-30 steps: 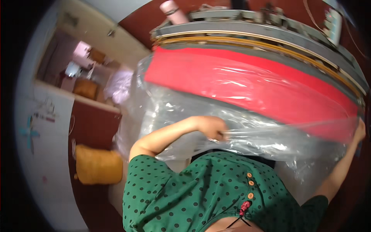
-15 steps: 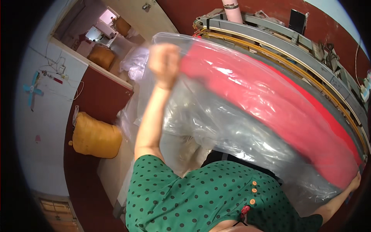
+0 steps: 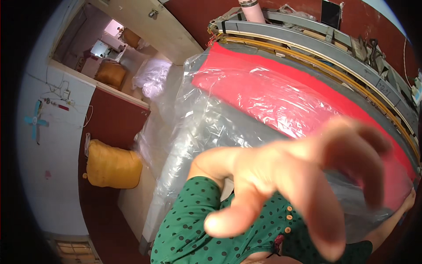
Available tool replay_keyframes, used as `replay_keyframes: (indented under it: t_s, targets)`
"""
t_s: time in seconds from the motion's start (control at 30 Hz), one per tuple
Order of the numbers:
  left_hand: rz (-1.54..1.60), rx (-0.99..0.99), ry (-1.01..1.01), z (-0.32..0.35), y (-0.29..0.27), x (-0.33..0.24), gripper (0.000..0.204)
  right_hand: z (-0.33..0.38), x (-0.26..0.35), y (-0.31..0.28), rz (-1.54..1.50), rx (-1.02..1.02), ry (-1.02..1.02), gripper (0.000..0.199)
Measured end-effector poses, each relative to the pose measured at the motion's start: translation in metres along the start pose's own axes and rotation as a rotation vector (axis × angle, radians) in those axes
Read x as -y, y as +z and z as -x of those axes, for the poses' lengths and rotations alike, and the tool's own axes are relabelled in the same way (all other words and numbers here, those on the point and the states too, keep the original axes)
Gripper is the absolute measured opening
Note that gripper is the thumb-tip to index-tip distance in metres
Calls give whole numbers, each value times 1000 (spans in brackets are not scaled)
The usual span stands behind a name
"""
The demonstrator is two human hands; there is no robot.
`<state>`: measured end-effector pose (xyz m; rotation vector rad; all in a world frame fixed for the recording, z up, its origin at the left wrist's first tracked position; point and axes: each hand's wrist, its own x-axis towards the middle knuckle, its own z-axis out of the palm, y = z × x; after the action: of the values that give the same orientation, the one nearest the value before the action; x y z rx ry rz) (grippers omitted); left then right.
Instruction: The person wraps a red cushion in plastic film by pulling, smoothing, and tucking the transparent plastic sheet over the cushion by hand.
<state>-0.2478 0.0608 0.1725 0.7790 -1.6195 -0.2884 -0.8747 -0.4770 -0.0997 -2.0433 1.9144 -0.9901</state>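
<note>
My left hand [image 3: 285, 176] is raised close to the camera with its fingers spread and slightly bent, holding nothing. It hides part of the table behind it. A clear, wrinkled plastic sheet [image 3: 184, 127] lies over the grey table surface and covers much of a long red cloth [image 3: 246, 94]. The cloth's far edge sticks out from under the plastic. At the far right, my right hand [image 3: 409, 201] is closed at the near right end of the plastic and cloth; its fingers show only in part.
Beyond the cloth runs a long grey metal frame [image 3: 281, 33] with yellow strips along it. A pink bottle [image 3: 252, 12] and a dark flat panel [image 3: 330, 14] stand there. To the left are a stuffed yellow sack [image 3: 112, 165], a bundle of pale plastic [image 3: 154, 77] and an open door [image 3: 154, 31].
My left hand has let go of the plastic's far left corner and come back toward the camera, opening. The plastic has settled flatter over the red cloth. My right hand stays at the right end.
</note>
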Motion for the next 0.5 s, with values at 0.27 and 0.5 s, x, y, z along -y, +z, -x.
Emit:
replay_keyframes:
  t_s: [0.27, 0.5]
  targets:
    - [200, 163, 118, -22, 60, 28, 52, -14, -18, -5, -187, 7, -131, 41]
    - [415, 263, 206, -37, 82, 36, 51, -30, -28, -25, -299, 41, -244, 45]
